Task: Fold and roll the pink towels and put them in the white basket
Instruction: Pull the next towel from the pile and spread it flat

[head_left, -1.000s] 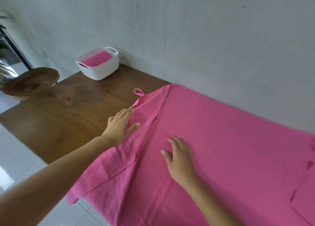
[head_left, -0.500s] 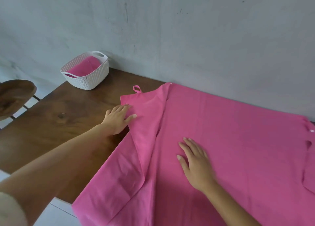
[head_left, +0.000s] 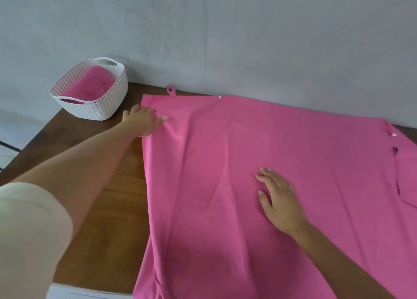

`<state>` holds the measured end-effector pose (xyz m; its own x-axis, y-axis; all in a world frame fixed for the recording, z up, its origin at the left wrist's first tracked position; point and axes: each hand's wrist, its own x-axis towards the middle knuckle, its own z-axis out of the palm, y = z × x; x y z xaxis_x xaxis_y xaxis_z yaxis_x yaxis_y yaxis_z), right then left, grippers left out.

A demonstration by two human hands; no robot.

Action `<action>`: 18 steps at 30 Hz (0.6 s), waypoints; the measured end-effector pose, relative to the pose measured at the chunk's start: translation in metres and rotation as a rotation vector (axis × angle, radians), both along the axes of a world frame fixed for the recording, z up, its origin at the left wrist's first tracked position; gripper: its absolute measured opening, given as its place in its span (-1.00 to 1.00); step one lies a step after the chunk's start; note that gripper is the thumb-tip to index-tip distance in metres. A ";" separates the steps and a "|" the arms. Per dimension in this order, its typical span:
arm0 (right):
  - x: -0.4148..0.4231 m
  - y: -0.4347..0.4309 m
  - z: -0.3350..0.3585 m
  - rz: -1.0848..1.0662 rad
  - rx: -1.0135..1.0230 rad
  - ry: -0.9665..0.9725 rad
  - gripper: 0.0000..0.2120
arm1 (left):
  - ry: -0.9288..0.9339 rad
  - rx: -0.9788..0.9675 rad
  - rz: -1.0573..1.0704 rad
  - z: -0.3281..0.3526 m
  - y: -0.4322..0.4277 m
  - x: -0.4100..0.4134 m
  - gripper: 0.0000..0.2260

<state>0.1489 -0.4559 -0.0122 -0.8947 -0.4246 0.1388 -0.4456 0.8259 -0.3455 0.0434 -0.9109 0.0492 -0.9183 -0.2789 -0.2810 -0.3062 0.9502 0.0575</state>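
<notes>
Sleeve of pale cream fabric (head_left: 29, 231) fills the near left corner, and my left arm reaches forward out of it over the dark brown wooden table (head_left: 108, 208). Beside it, the large thin pink cloth towel (head_left: 293, 163) is spread across the table, its near edge spilling over the table's front.

My right hand (head_left: 279, 199) lies on the middle of the towel, palm down, fingers straight and slightly spread. It grasps nothing and only pins the cloth.

Farther out, my left hand (head_left: 142, 120) presses flat on the towel's far-left corner, fingers extended, gripping nothing. A second ago it sat closer to me on a loose, slanted flap with a deep crease. Now it has slid away to the corner, and the left edge runs almost straight from front to back, with only soft ridges left in the cloth.

I judge the side fold to be laid and smoothed, so further folding can follow. No rolling has begun.

Beyond the corner, a small pink hanging loop (head_left: 170, 89) pokes out towards the grey plaster wall (head_left: 225, 39). The white ribbed plastic basket (head_left: 101, 104) stands at the table's far-left end, well apart from this towel. It already holds some pink cloth (head_left: 90, 84).
</notes>
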 end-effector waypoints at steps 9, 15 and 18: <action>0.013 -0.016 -0.002 -0.100 0.036 -0.022 -0.51 | 0.272 0.148 -0.087 -0.013 0.032 0.053 -0.31; 0.027 -0.023 0.005 -0.155 0.005 -0.065 -0.56 | 0.435 0.285 0.083 -0.027 0.079 0.173 -0.39; 0.044 -0.023 0.004 -0.120 -0.035 -0.074 -0.57 | 0.482 0.336 0.234 -0.024 0.104 0.233 -0.47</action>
